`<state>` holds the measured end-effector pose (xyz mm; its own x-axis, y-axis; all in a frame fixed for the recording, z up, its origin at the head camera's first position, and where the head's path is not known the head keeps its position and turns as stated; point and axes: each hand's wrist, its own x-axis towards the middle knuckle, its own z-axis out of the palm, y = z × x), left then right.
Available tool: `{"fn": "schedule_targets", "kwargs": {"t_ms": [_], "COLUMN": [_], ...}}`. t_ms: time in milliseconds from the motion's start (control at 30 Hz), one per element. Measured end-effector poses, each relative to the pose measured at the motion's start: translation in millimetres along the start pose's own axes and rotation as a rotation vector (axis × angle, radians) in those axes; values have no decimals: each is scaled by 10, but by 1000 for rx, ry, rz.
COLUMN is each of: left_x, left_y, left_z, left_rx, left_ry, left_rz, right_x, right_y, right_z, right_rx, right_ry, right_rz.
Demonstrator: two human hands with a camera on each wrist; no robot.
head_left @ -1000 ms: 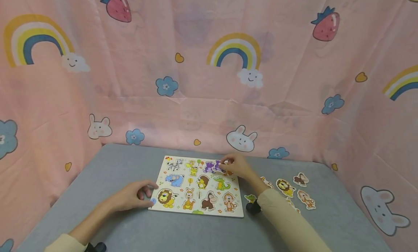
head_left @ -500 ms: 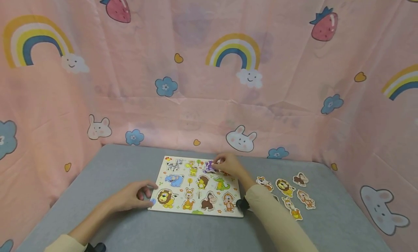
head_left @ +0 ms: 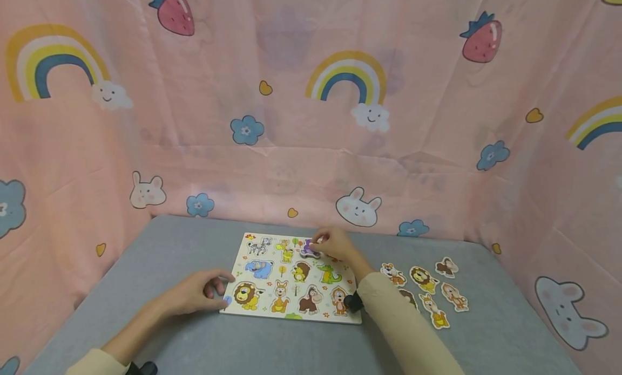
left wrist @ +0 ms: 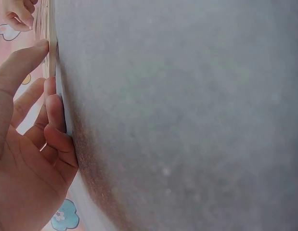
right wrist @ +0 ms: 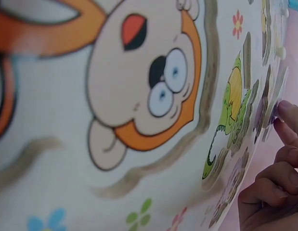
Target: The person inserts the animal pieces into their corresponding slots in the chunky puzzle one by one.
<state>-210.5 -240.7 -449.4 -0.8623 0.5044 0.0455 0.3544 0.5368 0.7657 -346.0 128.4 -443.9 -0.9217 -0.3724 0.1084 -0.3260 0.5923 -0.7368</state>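
A white animal puzzle board [head_left: 272, 314] lies on the grey table. My right hand [head_left: 337, 244] pinches a purple animal puzzle piece [head_left: 308, 251] over the purple picture in the board's back row. In the right wrist view, the puzzle piece [right wrist: 272, 115] stands slightly tilted at the board's surface, between thumb and fingertips. My left hand [head_left: 201, 291] rests at the board's left edge, its thumb and a forefinger touching it. The left wrist view shows the left hand's [left wrist: 31, 159] other fingers loosely bent beside the board.
Right of the board lie several loose pieces, among them a lion [head_left: 424, 279], a kangaroo [head_left: 435, 311], a monkey [head_left: 455, 297], a tiger [head_left: 393, 274] and a gorilla [head_left: 446, 267]. My right sleeve [head_left: 398, 321] partly covers another piece. A pink patterned curtain [head_left: 282, 175] stands behind the table.
My right hand has moved left with the purple puzzle piece, from beside the purple picture to over it. More loose pieces show by the sleeve. The left hand has stayed put.
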Motion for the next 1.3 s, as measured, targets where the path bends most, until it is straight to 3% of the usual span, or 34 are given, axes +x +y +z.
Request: {"fn": "schedule_targets", "kwargs": {"t_ms": [267,733,1300], "left_x": [0,-5,-4], "left_y": [12,0,-16], "left_z": [7,18,23], "left_rx": [-8,5,-4], "left_ry": [8,13,20], "left_rz": [-7,-4,5], "right_x": [-18,-2,-24], "right_y": [-29,23,16], "right_z": [-2,52,78], "right_rx": [-4,-8,-38], "right_ry": [8,28,50], "right_rz": [-31,63,51]}}
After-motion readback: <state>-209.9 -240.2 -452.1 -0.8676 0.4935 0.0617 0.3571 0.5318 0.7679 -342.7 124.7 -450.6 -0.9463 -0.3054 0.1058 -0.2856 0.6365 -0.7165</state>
